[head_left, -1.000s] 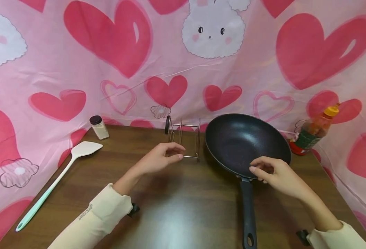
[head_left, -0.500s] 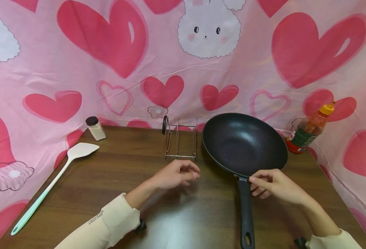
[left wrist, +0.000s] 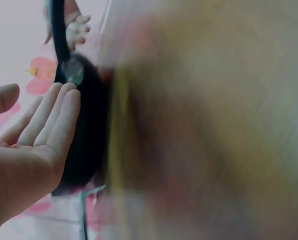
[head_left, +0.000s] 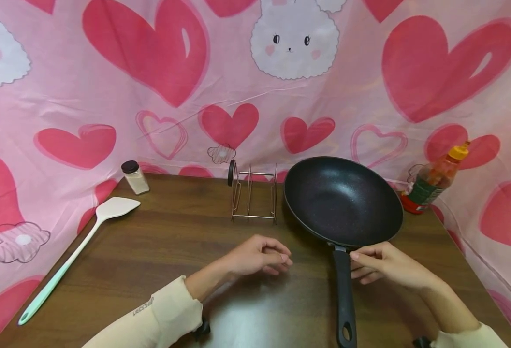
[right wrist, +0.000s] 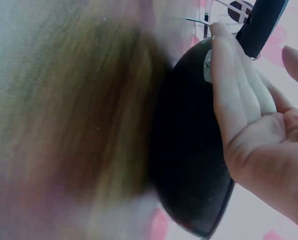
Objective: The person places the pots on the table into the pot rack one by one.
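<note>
A black frying pan (head_left: 342, 203) sits at the back right of the wooden table, its dark handle (head_left: 344, 299) toward me. My right hand (head_left: 390, 266) hovers beside the handle near the pan's rim, fingers relaxed and holding nothing. In the right wrist view the fingers (right wrist: 239, 85) extend past the pan's dark outer side (right wrist: 189, 140). My left hand (head_left: 257, 256) is over the table left of the handle, fingers loosely bent around nothing. The left wrist view shows its fingers (left wrist: 49, 115) in front of the pan (left wrist: 86, 145).
A wire rack (head_left: 254, 193) stands left of the pan. Farther left are a jar with a black lid (head_left: 136, 178) and a white spatula (head_left: 77, 253) with a mint handle. A sauce bottle (head_left: 433, 181) with a yellow cap stands at the right. Pink heart-print cloth (head_left: 185, 72) hangs behind.
My left hand has moved right and toward me, away from the rack. My right hand has come down from over the pan's rim to beside its handle. The pan stays put.
</note>
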Demonstrator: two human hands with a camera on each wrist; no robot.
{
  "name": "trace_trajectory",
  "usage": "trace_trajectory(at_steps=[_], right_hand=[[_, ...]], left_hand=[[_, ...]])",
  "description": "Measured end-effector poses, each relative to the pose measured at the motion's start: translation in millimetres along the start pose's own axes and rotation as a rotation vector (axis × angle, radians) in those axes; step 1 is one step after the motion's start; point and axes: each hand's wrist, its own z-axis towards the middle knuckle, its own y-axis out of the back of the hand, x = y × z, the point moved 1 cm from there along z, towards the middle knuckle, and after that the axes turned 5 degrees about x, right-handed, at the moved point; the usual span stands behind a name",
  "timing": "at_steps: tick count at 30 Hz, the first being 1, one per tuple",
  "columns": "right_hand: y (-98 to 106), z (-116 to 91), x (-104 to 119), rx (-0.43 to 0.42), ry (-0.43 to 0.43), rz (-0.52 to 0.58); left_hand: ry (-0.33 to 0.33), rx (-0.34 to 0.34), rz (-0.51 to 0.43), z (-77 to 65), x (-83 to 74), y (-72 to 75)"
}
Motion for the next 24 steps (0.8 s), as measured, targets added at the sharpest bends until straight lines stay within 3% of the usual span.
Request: trace_trajectory(at_steps=[5, 11, 24], right_hand=[[4.7, -2.8, -10.2, 0.098, -0.007, 0.203], [-1.2, -0.4, -25.6, 0.194, 0.003, 0.412], [-17.1, 7.3, -33.8, 0.239, 0.073, 0.731]], left_hand=[[0.055, 0.037, -0.084, -2.5, 5.4, -16.3], [0.060, 0.055, -0.167, 0.8, 12.3, -26.8], [0.075, 0.070, -0.331, 9.9, 24.8, -55.1]])
